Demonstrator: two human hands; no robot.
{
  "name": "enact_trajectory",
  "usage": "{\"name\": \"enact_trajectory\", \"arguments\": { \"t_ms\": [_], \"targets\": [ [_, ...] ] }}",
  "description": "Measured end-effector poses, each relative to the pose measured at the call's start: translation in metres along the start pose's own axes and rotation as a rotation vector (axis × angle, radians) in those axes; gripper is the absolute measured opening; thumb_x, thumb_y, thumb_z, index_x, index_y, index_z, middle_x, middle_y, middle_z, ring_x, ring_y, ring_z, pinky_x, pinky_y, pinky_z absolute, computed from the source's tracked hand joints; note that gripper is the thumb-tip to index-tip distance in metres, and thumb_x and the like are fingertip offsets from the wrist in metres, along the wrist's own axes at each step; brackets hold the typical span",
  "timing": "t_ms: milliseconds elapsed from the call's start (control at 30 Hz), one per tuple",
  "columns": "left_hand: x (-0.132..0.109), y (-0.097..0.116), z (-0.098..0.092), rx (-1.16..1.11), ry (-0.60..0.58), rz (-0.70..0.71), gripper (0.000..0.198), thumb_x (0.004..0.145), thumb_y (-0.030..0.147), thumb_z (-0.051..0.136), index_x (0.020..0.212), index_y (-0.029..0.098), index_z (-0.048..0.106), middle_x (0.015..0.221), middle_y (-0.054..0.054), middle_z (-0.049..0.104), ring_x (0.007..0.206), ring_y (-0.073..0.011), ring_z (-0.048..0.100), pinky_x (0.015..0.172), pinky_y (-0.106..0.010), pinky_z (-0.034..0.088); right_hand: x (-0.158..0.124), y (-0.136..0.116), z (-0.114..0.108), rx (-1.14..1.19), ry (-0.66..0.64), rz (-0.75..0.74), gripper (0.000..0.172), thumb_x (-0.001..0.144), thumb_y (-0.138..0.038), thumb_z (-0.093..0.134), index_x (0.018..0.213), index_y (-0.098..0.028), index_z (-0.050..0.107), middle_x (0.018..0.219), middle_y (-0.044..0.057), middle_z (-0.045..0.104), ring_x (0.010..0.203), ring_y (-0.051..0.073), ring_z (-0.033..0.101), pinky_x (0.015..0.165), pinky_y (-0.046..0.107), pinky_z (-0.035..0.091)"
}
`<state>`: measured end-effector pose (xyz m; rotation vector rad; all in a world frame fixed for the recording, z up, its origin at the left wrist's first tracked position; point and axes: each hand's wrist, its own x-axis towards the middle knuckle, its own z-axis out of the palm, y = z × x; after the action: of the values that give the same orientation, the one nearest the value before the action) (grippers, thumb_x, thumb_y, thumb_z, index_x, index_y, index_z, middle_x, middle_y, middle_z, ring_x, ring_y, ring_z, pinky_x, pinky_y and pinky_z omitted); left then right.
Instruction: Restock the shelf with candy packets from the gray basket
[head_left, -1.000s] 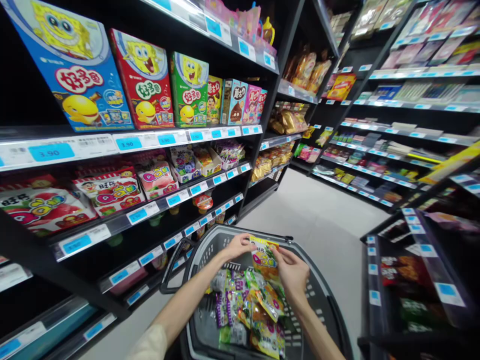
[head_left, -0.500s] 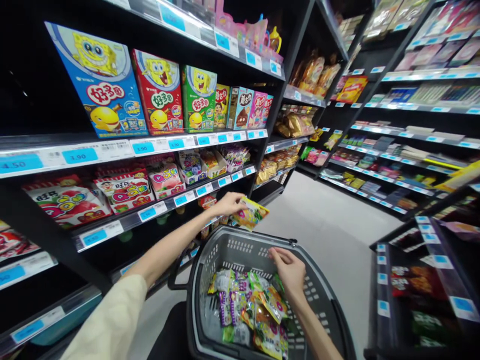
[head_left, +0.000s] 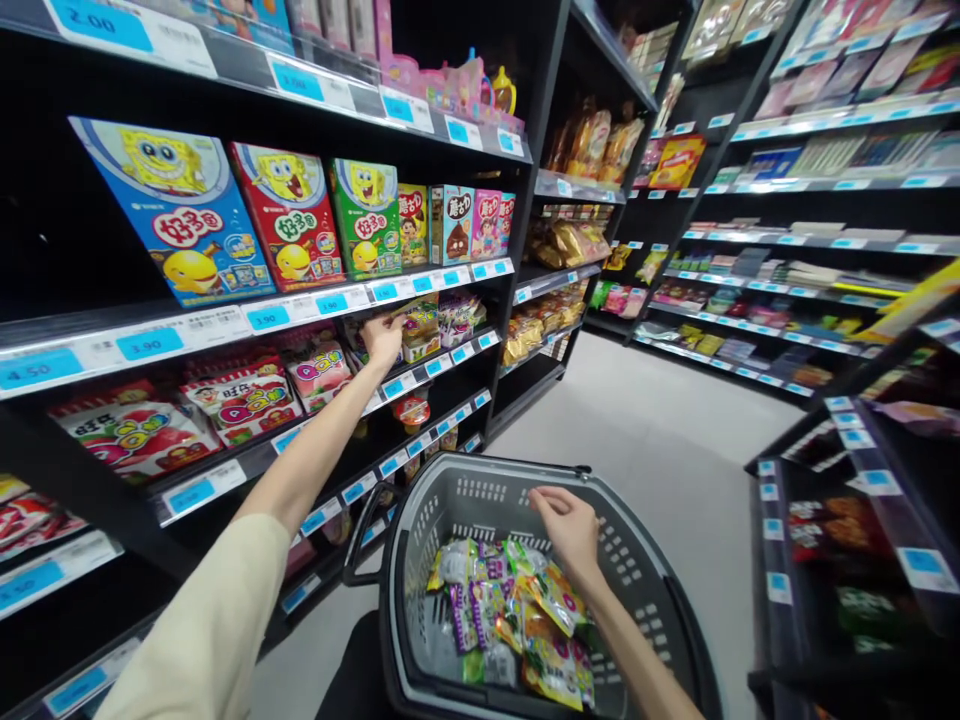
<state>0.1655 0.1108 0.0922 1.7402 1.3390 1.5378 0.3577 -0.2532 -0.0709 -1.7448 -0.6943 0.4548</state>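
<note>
My left hand reaches out to the second shelf on the left. Its fingers are pinched on a yellow snack packet at a small display box there. My right hand hovers palm down inside a grey shopping basket, just above a heap of colourful snack packets. Its fingers are loosely bent and hold nothing.
Black shelves with blue price tags line the left side, with cartoon snack boxes above and red candy bags below. More shelving runs along the far right, and a low rack stands close on the right. A pale floor aisle lies ahead.
My left hand lifted the yellow packet out of the basket and carried it up and left to the shelf. My right hand let go of it and stayed over the basket.
</note>
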Motion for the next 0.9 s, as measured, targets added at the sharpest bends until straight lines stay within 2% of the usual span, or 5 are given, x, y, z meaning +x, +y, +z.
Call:
{"name": "enact_trajectory", "arguments": {
  "t_ms": [367,533,667,767,900],
  "targets": [
    [0.010,0.006,0.005,0.354,-0.059,0.017,0.042,0.091,0.021,0.055,0.129,0.007,0.067,0.128,-0.023,0.068,0.123,-0.0342,0.063,0.105,-0.038,0.047,-0.001,0.006,-0.005,0.009,-0.026,-0.024,0.036,0.067,-0.054,0.072,0.077,-0.019,0.075,0.075,0.010,0.077,0.077,0.030,0.077,0.074,0.037,0.059],
    [-0.014,0.005,0.005,0.554,-0.143,0.335,0.058,0.093,0.019,0.047,0.150,0.012,0.049,0.153,-0.021,0.048,0.140,-0.0370,0.045,0.113,-0.045,0.039,0.001,0.011,-0.003,0.008,-0.054,-0.021,0.038,0.068,-0.055,0.069,0.079,-0.020,0.074,0.078,0.010,0.078,0.080,0.030,0.077,0.078,0.038,0.058],
    [-0.025,-0.001,0.007,0.769,-0.366,0.614,0.047,0.095,0.026,0.047,0.138,0.013,0.062,0.148,-0.020,0.052,0.137,-0.0374,0.041,0.112,-0.048,0.035,0.000,0.013,0.001,0.031,-0.098,-0.030,0.038,0.068,-0.056,0.069,0.079,-0.020,0.073,0.078,0.010,0.078,0.080,0.029,0.077,0.079,0.037,0.058],
    [-0.024,-0.007,0.013,0.909,-0.501,0.617,0.047,0.098,0.034,0.042,0.123,0.009,0.071,0.135,-0.022,0.060,0.129,-0.0375,0.045,0.109,-0.049,0.034,-0.001,0.014,0.002,0.031,-0.113,-0.033,0.038,0.069,-0.056,0.070,0.079,-0.020,0.073,0.078,0.010,0.078,0.081,0.029,0.077,0.078,0.036,0.059],
    [-0.018,-0.008,0.020,0.999,-0.535,0.586,0.059,0.099,0.051,0.035,0.117,0.013,0.076,0.142,-0.019,0.058,0.128,-0.0371,0.045,0.106,-0.047,0.034,0.000,0.015,0.001,-0.013,-0.137,-0.046,0.038,0.071,-0.055,0.067,0.080,-0.019,0.073,0.080,0.010,0.078,0.082,0.029,0.077,0.077,0.036,0.059]
  ]
}}
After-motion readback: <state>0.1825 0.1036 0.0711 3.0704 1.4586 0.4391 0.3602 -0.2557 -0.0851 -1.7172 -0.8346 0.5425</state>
